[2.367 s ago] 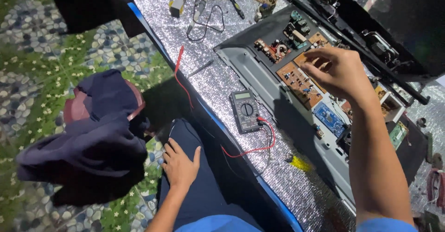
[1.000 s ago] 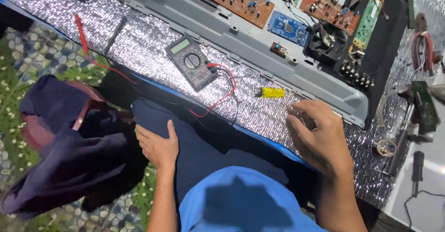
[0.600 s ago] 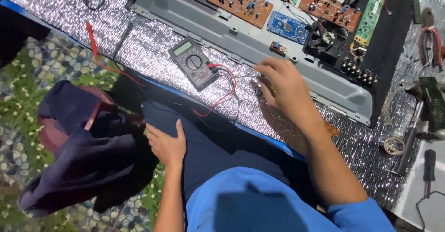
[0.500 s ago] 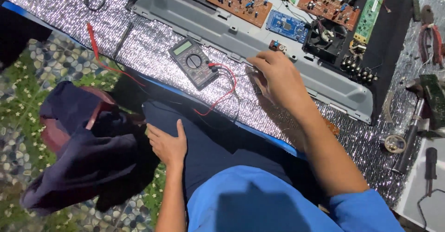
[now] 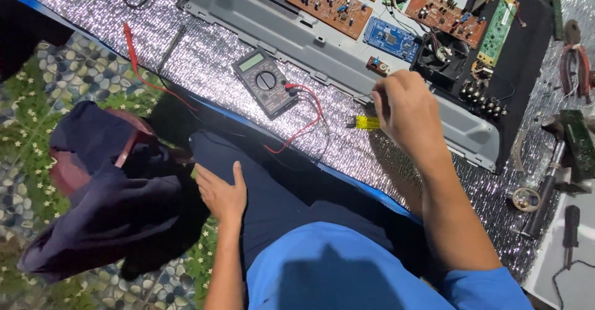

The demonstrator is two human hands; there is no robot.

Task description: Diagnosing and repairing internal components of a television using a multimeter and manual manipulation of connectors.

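My right hand (image 5: 406,108) hovers with curled fingers over the front edge of a long grey chassis panel (image 5: 322,49). Whether those fingers pinch anything small cannot be made out. Just below and left of them, a yellow-handled screwdriver (image 5: 364,122) lies on the silver foil mat (image 5: 204,62). A grey multimeter (image 5: 263,84) with a red lead (image 5: 307,124) sits on the mat to the left. My left hand (image 5: 220,192) rests flat, fingers apart, on my dark-trousered thigh. It holds nothing.
Brown circuit boards (image 5: 325,0), a blue board (image 5: 390,37), a green board (image 5: 496,31) and a small fan (image 5: 443,56) fill the open black case. Pliers (image 5: 573,68) and other tools lie far right. A red probe (image 5: 129,40) rests at left; dark cloth (image 5: 105,192) lies on the patterned floor.
My right hand rose from the mat's near edge, passed over the yellow screwdriver, and now sits at the grey panel's edge. The screwdriver stayed put. My left hand has not moved.
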